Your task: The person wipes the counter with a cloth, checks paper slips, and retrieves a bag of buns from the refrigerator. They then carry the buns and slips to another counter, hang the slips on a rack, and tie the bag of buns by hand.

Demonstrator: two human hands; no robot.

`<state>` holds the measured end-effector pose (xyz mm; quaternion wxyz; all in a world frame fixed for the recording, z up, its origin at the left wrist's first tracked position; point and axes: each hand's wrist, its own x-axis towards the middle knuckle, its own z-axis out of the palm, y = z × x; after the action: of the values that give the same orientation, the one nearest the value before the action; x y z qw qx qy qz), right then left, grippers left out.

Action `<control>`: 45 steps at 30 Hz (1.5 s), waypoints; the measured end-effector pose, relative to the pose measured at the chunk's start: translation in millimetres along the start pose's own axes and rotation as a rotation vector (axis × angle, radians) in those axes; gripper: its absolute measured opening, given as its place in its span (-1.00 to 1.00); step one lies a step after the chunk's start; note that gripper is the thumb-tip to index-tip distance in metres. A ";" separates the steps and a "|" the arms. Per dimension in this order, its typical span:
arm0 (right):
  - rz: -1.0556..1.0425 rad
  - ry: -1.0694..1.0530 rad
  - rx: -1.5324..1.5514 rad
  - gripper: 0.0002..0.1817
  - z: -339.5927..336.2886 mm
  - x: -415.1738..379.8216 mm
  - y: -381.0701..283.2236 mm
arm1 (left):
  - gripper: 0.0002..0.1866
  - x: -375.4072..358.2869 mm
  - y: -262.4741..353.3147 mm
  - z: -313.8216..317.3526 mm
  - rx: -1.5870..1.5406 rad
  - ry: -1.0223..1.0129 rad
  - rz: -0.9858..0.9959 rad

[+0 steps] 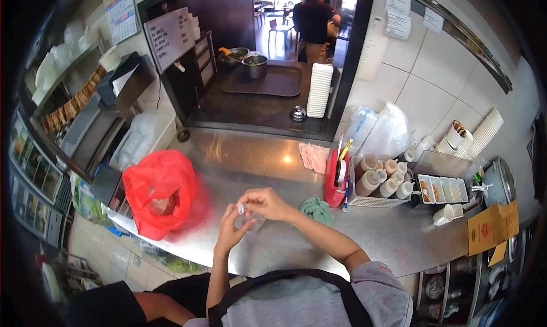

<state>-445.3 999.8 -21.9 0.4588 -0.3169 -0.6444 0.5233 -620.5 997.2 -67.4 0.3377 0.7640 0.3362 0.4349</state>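
Observation:
A small clear plastic bag (256, 220) is between my two hands, above the steel counter. My right hand (265, 203) comes in from the right, with its fingers pinched at the bag's gathered top. Just to the left, my left hand (229, 231) has its fingers closed around the same gathered part, thumb along the bag's side. What the bag contains is too small to make out. Left of my hands stands an open red plastic bag (154, 181) with a wrapped item inside. A crumpled green cloth (317, 209) lies to the right.
On the steel counter (376, 233), a basket (376, 200) of squeeze bottles stands right, near a pink cloth (314, 157). Beyond the hatch are a tray (268, 80), a pot (254, 67) and stacked white containers (319, 90). A person's arm (162, 307) shows at lower left; another person (314, 22) stands beyond.

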 end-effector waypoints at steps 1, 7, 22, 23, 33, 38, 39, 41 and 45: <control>0.001 -0.016 -0.005 -0.87 -1.9 0.6 1.2 | -0.77 0.0 -4.9 6.9 -0.010 -0.011 -0.040; -0.016 0.152 -0.030 -0.75 -1.6 -6.0 24.5 | -0.84 0.4 -13.3 24.8 0.005 0.012 -0.387; 0.040 0.318 -0.702 -0.77 1.1 -7.4 85.8 | -0.70 22.3 -47.7 17.9 -0.299 -0.076 -0.292; 0.064 0.289 -0.644 -0.76 0.9 -7.9 82.7 | -0.67 22.8 -49.7 17.0 -0.206 -0.069 -0.276; 0.151 0.183 0.094 -0.87 -2.4 7.6 85.9 | -0.83 24.8 -50.5 8.0 -0.071 -0.094 -0.225; 0.156 0.130 0.176 -0.66 -16.9 19.1 63.7 | -0.85 30.7 -58.5 5.2 -0.142 -0.031 -0.256; 0.165 0.119 0.232 -0.60 -22.8 23.6 49.6 | -0.85 27.8 -65.8 6.3 -0.182 -0.010 -0.264; -0.088 0.235 0.122 -0.46 -55.2 48.1 11.9 | -0.82 29.1 -71.5 7.2 -0.188 -0.038 -0.223; -0.508 0.767 0.150 -0.29 -174.0 111.9 -98.9 | -0.78 27.8 -73.9 2.9 -0.152 -0.100 -0.130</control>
<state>-320.0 1141.0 108.1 0.7992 -0.2854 -0.4459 0.2848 -623.2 1059.3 -116.1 0.4386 0.7336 0.3336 0.3978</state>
